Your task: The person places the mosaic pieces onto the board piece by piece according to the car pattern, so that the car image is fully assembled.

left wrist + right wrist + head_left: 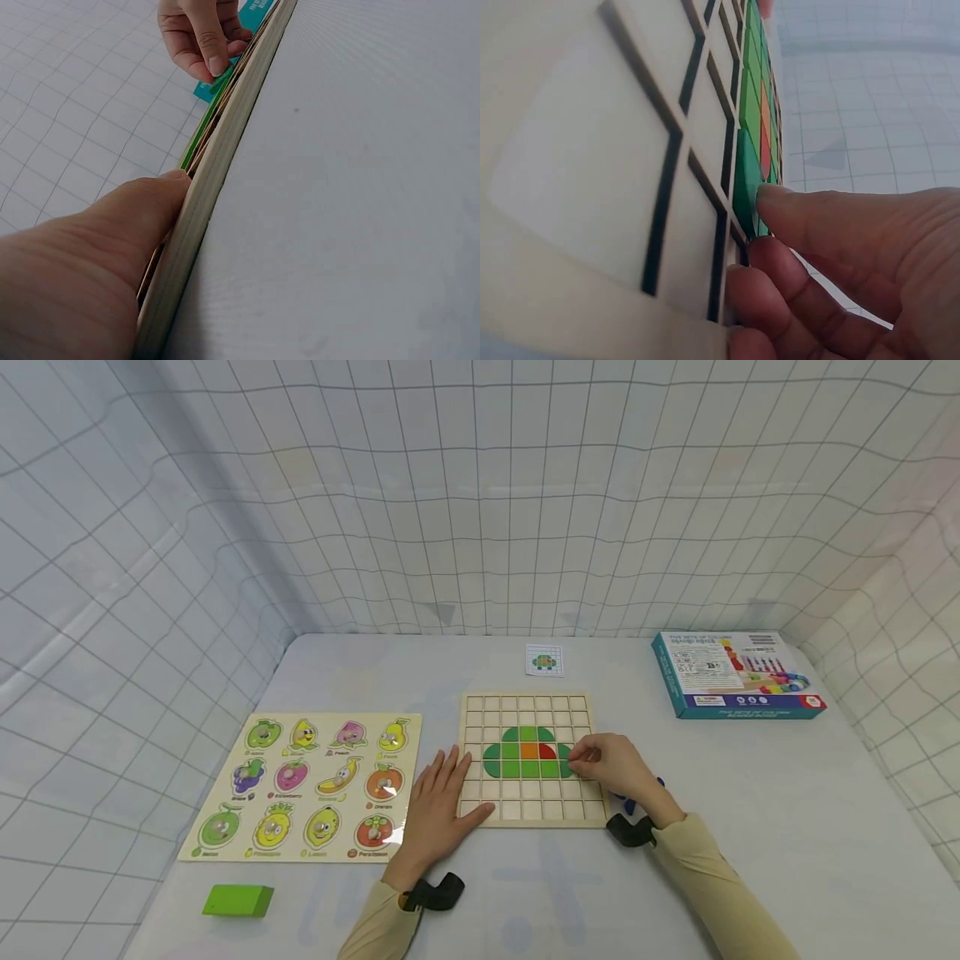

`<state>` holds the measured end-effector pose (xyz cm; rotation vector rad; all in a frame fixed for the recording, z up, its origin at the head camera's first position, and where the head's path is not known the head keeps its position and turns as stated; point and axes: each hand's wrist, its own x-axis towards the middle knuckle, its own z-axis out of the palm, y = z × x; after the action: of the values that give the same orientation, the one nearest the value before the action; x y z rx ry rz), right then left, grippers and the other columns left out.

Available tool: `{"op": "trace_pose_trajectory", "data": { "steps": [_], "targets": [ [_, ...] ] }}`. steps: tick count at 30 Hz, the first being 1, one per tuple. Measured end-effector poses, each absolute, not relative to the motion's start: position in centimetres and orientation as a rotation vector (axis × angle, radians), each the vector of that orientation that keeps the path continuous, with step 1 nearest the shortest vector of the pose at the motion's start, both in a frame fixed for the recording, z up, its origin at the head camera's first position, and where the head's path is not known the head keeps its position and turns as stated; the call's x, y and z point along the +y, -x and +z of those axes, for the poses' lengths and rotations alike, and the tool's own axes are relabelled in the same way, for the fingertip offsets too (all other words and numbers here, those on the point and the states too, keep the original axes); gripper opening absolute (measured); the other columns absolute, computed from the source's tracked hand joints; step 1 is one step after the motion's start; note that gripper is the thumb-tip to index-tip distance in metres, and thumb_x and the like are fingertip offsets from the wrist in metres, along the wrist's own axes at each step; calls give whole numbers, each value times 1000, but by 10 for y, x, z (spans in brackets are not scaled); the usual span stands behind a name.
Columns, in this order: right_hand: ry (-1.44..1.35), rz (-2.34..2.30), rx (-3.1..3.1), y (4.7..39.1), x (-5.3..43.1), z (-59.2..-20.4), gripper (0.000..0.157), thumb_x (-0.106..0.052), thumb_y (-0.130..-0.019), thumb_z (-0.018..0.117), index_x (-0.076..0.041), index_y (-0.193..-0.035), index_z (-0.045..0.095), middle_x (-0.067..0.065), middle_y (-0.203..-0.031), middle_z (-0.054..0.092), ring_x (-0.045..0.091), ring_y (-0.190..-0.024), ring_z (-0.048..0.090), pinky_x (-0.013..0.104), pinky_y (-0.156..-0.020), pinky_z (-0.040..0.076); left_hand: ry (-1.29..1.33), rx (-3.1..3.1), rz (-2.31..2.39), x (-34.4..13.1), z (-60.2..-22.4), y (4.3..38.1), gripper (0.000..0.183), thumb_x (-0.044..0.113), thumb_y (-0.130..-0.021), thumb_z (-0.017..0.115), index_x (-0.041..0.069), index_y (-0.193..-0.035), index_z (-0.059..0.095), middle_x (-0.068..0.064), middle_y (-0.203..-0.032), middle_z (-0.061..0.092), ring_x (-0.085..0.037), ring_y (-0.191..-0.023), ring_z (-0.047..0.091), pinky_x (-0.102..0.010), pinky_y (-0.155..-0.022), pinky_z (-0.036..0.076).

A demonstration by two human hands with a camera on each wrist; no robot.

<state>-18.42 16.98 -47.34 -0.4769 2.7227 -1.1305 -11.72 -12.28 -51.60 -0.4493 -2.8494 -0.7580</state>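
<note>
A wooden grid board (498,812) lies on the table with green, orange and red tiles set in its middle squares. My right hand (613,766) is at the right end of this pattern, pinching a dark green rounded tile (744,184) between thumb and curled forefinger. That tile sits at the pattern's edge in the right wrist view. My left hand (438,810) rests with spread, straight fingers over the board's left edge, its thumb (161,196) lying along the near side. Dark blue pieces (630,806) lie partly hidden beneath my right wrist.
Behind the board is a small pattern card (544,661) showing a similar green figure. A fruit puzzle board (300,793) lies to the left, with a green block (237,901) in front of it. A toy box (738,675) lies at the back right.
</note>
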Motion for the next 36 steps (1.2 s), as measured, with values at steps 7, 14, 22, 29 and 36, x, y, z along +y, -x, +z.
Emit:
{"op": "trace_pose_trajectory", "data": {
  "steps": [7,14,22,29,36],
  "targets": [
    [446,-1098,2742,183,169,-473,6,-15,-83,74,-11,-82,70,-5,-74,60,15,-67,52,31,-60,44,451,-2853,-745,-122,-516,117,80,52,-85,62,6,-146,37,-13,-152,28,-32,-141,17,-49,-110,13],
    [418,-1027,2760,181,169,-471,11,-13,-77,78,-12,-84,70,-6,-72,59,15,-66,50,31,-59,41,448,-2860,-747,-122,-514,117,79,51,-85,62,6,-146,38,-14,-152,28,-32,-141,17,-49,-110,13],
    [427,-1039,2765,180,167,-471,10,-12,-78,78,-12,-84,70,-6,-73,59,15,-66,50,31,-58,41,447,-2862,-744,-123,-514,117,80,52,-85,62,6,-146,37,-14,-152,28,-32,-141,16,-49,-111,13],
    [439,-1041,2770,177,171,-473,9,-15,-79,77,-12,-85,71,-7,-76,60,15,-67,50,31,-59,42,449,-2856,-735,-122,-516,117,79,51,-85,62,6,-145,38,-14,-152,29,-32,-140,18,-50,-110,14],
    [397,-1105,2784,172,190,-466,9,-17,-84,73,-11,-90,71,-4,-79,62,15,-68,53,29,-53,45,445,-2862,-723,-123,-516,117,79,53,-86,61,6,-146,38,-13,-152,29,-32,-141,17,-49,-110,14]
  ]
}}
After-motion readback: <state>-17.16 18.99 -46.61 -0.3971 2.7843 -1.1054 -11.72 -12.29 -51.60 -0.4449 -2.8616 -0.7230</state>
